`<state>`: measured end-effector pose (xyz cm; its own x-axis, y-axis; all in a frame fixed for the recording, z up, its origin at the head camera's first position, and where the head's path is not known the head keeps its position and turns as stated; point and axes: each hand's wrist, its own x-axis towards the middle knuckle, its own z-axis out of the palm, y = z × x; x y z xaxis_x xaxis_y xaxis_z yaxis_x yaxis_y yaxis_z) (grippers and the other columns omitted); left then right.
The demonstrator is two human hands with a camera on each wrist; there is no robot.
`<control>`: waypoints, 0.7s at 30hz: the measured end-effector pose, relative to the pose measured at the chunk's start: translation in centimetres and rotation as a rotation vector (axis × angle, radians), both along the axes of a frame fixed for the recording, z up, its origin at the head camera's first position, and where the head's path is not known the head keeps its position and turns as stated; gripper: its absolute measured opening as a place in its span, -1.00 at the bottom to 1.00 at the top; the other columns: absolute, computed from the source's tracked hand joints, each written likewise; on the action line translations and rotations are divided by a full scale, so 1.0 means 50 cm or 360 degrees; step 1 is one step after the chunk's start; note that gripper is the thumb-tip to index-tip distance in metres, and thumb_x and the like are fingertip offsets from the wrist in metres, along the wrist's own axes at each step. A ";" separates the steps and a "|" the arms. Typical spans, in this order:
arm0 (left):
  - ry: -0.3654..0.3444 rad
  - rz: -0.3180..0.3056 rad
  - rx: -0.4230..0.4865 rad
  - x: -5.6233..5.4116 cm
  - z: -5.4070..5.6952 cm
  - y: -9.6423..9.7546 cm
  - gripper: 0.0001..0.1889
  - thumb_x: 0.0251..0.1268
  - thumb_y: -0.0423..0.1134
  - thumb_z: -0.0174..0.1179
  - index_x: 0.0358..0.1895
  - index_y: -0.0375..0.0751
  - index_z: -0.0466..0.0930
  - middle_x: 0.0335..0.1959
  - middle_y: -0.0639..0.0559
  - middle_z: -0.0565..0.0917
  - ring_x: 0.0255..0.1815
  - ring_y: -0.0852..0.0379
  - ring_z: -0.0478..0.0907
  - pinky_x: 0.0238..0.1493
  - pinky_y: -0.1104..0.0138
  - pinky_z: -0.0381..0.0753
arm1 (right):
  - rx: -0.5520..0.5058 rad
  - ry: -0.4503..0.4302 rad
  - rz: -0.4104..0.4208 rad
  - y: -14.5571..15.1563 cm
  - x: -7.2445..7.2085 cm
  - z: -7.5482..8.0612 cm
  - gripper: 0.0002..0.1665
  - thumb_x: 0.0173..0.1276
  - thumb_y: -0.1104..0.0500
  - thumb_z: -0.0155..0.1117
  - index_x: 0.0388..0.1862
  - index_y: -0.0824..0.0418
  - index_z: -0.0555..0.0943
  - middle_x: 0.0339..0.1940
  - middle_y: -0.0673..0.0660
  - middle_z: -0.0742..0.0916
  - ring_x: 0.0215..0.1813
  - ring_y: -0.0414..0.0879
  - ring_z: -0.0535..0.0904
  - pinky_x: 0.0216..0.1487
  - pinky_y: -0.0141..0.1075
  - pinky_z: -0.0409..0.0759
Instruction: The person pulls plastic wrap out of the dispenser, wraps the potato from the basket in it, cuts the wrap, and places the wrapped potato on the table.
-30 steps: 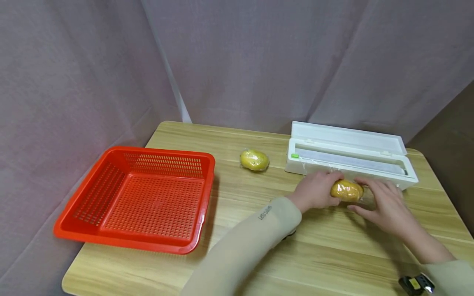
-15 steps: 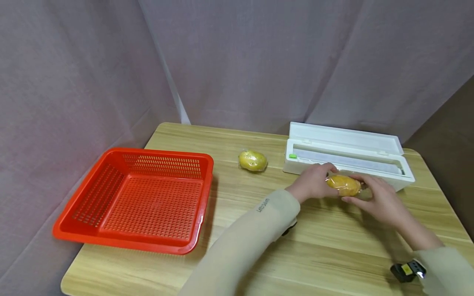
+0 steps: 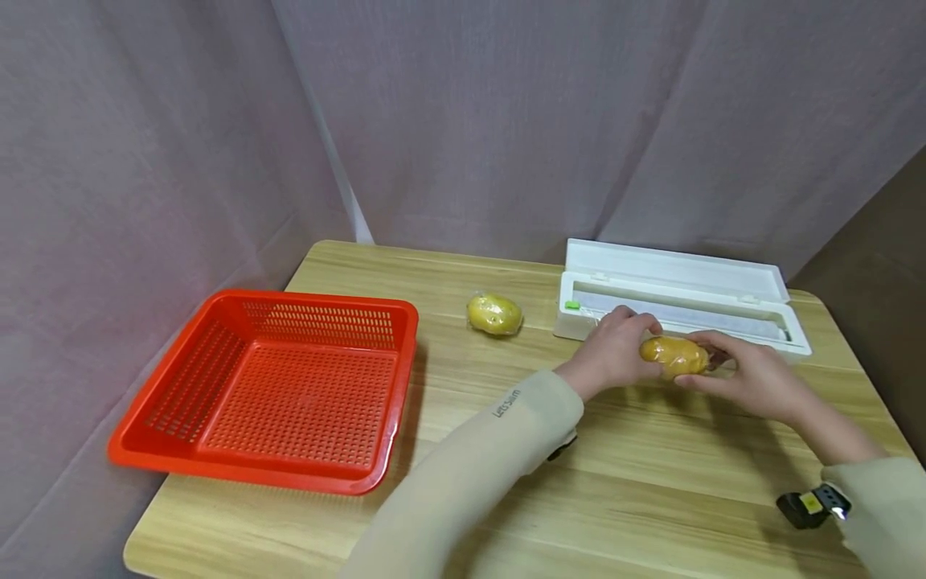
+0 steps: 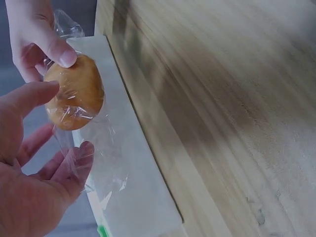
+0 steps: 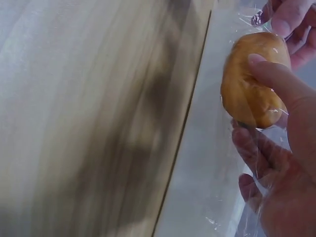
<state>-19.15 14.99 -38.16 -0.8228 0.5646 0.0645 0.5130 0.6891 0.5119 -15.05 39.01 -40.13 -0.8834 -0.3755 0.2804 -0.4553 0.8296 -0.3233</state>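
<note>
A potato in clear cling film is held up between both hands, just in front of a white film dispenser. My left hand holds its left end; in the left wrist view the thumb touches the potato and loose film lies over the bent fingers. On the other end, my right hand grips it, its thumb pressing the skin in the right wrist view, the fingers beneath behind film. Film gathers in a crumpled tail by the right hand. Another wrapped potato lies on the table, left of the dispenser.
A red plastic basket with a perforated floor stands at the left of the wooden table. The dispenser's lid is up, showing a film roll and a green slider. A grey curtain hangs behind.
The potato has turned a little and risen slightly in the hands. My right fingers have closed in on its right end, bunching the film there. Basket and second potato stay put.
</note>
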 end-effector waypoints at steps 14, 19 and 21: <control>0.0531 -0.0243 -0.0518 0.012 -0.019 0.018 -0.22 0.34 0.16 0.47 0.56 0.21 0.35 0.26 0.15 0.58 0.14 0.26 0.56 0.11 0.44 0.60 | -0.0016 -0.0210 -0.0013 0.000 -0.007 0.026 -0.38 0.20 0.13 0.72 0.20 0.23 0.67 -0.19 -0.03 0.78 -0.19 -0.41 0.58 -0.27 -0.31 0.61; 0.0483 -0.0196 -0.0425 0.010 -0.043 0.022 -0.23 0.35 0.09 0.49 0.55 0.20 0.33 0.16 0.17 0.61 0.07 0.29 0.58 0.07 0.46 0.61 | -0.0074 -0.0295 -0.0058 -0.006 -0.008 0.028 -0.39 0.24 0.13 0.69 0.21 0.26 0.66 -0.17 0.02 0.77 -0.20 -0.35 0.60 -0.28 -0.35 0.58; 0.0454 -0.0178 -0.0355 0.004 -0.048 0.023 -0.24 0.36 0.07 0.49 0.54 0.19 0.34 0.14 0.16 0.62 0.04 0.30 0.58 0.05 0.47 0.61 | -0.0084 -0.0323 -0.0085 -0.006 -0.008 0.029 -0.34 0.26 0.11 0.68 0.27 0.29 0.63 -0.13 0.10 0.79 -0.18 -0.32 0.60 -0.27 -0.36 0.59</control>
<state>-18.94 16.14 -40.58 -0.7218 0.6762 0.1474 0.6918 0.6990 0.1811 -15.44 38.70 -38.67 -0.9420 -0.3162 0.1127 -0.3323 0.8303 -0.4475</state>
